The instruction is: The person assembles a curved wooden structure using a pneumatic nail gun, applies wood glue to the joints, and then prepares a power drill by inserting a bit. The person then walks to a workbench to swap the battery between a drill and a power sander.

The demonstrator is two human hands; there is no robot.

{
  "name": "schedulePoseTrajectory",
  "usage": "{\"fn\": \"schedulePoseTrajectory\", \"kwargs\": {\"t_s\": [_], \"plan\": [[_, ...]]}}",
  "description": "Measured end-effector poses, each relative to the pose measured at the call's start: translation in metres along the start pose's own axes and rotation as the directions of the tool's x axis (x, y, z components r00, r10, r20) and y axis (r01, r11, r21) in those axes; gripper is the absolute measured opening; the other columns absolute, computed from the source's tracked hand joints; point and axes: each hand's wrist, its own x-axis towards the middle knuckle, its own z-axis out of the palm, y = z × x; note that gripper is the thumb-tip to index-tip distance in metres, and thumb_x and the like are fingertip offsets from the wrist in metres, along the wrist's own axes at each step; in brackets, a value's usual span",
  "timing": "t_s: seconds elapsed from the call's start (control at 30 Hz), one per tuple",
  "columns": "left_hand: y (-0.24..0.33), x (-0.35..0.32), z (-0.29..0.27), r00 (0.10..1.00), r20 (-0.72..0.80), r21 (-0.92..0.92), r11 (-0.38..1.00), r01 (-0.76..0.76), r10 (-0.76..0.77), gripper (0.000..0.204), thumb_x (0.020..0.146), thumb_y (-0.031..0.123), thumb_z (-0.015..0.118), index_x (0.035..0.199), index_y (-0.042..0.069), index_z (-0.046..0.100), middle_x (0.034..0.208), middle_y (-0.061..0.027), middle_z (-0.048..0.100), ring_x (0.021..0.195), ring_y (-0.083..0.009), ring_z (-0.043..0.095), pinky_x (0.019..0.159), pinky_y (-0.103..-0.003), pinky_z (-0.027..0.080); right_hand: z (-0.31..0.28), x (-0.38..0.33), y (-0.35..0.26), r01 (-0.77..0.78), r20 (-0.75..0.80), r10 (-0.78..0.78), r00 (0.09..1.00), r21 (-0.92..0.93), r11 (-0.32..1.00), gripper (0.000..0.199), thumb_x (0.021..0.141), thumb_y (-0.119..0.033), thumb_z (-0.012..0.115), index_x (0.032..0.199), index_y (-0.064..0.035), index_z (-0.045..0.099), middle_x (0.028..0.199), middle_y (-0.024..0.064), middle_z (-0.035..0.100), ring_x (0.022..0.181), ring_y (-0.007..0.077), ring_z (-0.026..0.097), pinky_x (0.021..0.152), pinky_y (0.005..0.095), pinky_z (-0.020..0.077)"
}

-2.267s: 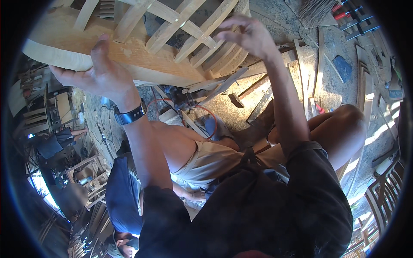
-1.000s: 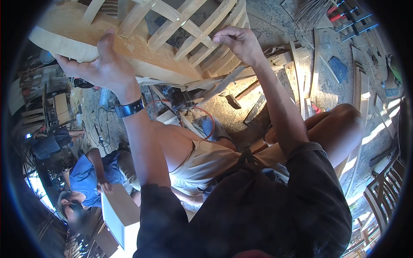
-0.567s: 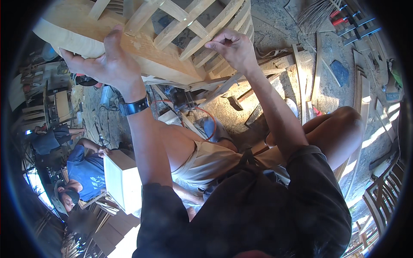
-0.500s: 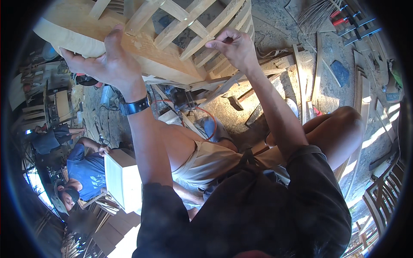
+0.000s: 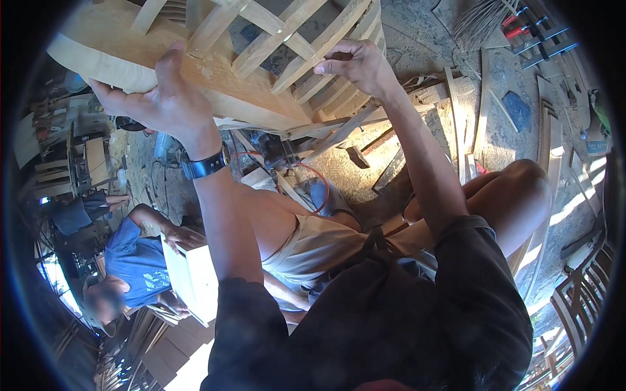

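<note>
A pale wooden lattice frame (image 5: 251, 98) spans the top of the view, with a broad curved board along its near side and crossed slats beyond it. My left hand (image 5: 166, 107) grips that board's edge, thumb on the upper face and fingers round the outer edge. A black-strapped watch (image 5: 205, 166) is on that wrist. Farther right, my right hand (image 5: 358, 68) is closed in a pinch against the edge of a slat (image 5: 303, 72). Whatever lies between its fingertips, if anything, is hidden.
Near my legs are a hammer (image 5: 357, 156) and an orange hose (image 5: 321, 186). Wood strips (image 5: 456, 124) and clamps (image 5: 544, 42) lie at right. A slatted wooden piece (image 5: 583, 287) stands lower right. At left a co-worker (image 5: 140, 260) handles a white box-like piece (image 5: 189, 277).
My right hand has shifted slightly at the slat, its fingers now closer around the edge. The left keeps its hold. The co-worker's arm has moved over the white piece, which has shifted slightly.
</note>
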Motion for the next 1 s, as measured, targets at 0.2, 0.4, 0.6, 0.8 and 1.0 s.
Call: {"fn": "schedulePoseTrajectory", "kwargs": {"t_s": [0.2, 0.4, 0.6, 0.8, 1.0], "plan": [[-0.003, 0.002, -0.003, 0.999, 0.036, -0.036, 0.999, 0.002, -0.001, 0.09, 0.067, -0.006, 0.072, 0.142, -0.003, 0.023, 0.13, -0.0192, 0.041, 0.112, -0.026, 0.052, 0.102, -0.036, 0.047, -0.002, -0.003, -0.006, -0.067, -0.018, 0.066, 0.998, -0.125, 0.99, 0.033, 0.082, -0.027, 0.079, 0.107, -0.0058, 0.074, 0.101, 0.0053, 0.073, 0.092, 0.0161, 0.067, 0.088, 0.0316, 0.0522], [-0.003, 0.0, -0.003, 1.0, 0.012, -0.055, 0.998, 0.013, -0.012, 0.088, 0.067, -0.008, 0.071, 0.142, -0.002, 0.024, 0.13, -0.0187, 0.041, 0.113, -0.0263, 0.051, 0.102, -0.036, 0.047, -0.002, 0.003, 0.006, 0.039, -0.013, -0.039, 0.999, -0.019, 0.999, 0.027, 0.082, -0.028, 0.079, 0.103, -0.011, 0.077, 0.093, 0.0062, 0.074, 0.086, 0.0144, 0.066, 0.081, 0.0298, 0.0513], [-0.002, 0.002, -0.003, 0.999, 0.043, -0.021, 1.0, -0.001, 0.002, 0.088, 0.067, -0.008, 0.071, 0.142, -0.002, 0.024, 0.132, -0.0184, 0.04, 0.114, -0.0265, 0.051, 0.102, -0.036, 0.047, -0.008, 0.003, 0.012, 0.04, -0.026, -0.043, 0.999, -0.081, 0.996, 0.03, 0.083, -0.03, 0.078, 0.105, -0.0091, 0.076, 0.092, 0.007, 0.074, 0.087, 0.0154, 0.066, 0.082, 0.03, 0.0509], [0.0, 0.0, -0.002, 1.0, 0.014, -0.062, 0.998, 0.015, -0.014, 0.09, 0.067, -0.006, 0.072, 0.142, -0.003, 0.024, 0.131, -0.0186, 0.041, 0.113, -0.026, 0.051, 0.102, -0.036, 0.046, -0.002, -0.001, 0.004, -0.01, -0.021, 0.008, 1.0, -0.068, 0.998, 0.035, 0.081, -0.034, 0.08, 0.102, -0.0063, 0.075, 0.092, 0.0075, 0.072, 0.087, 0.0159, 0.065, 0.08, 0.0316, 0.0509], [-0.004, 0.002, -0.005, 1.0, 0.015, -0.006, 1.0, 0.005, -0.005, 0.091, 0.067, -0.003, 0.074, 0.142, -0.005, 0.024, 0.128, -0.018, 0.04, 0.112, -0.0249, 0.051, 0.101, -0.035, 0.046, 0.003, -0.006, 0.0, -0.002, 0.004, 0.003, 1.0, -0.064, 0.998, 0.03, 0.083, -0.027, 0.077, 0.104, -0.0047, 0.073, 0.093, 0.0075, 0.071, 0.084, 0.0158, 0.065, 0.078, 0.0312, 0.0513]]}}
